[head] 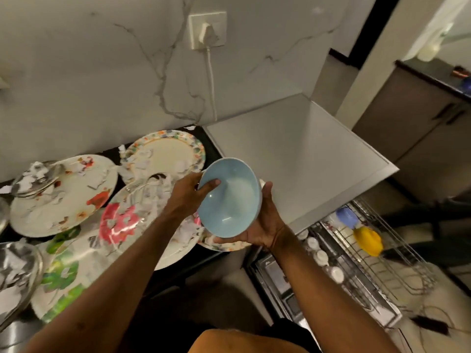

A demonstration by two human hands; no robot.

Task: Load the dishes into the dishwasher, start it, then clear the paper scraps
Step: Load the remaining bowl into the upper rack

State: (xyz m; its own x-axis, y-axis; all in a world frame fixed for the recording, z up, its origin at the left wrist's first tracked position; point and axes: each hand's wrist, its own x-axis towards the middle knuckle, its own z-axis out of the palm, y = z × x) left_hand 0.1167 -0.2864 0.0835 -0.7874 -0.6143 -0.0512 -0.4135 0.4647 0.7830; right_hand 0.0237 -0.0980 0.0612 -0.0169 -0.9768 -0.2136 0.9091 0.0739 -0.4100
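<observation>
left hand (pixel 188 195), right hand (pixel 266 226) — holding blue bowl (pixel 230 200)

Head camera: worn high, wide-angle, angled forward and down, close over the worktop (pixel 209 141).
Facing: marble wall (pixel 102 72) ahead; worktop left, dishwasher rack (pixel 382 263) right.

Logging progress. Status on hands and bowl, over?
Blue bowl held tilted, empty: left hand on rim, right hand underneath. Pulled-out rack at right, mostly free. Scrap-covered plates at left. Path to rack looks clear.
</observation>
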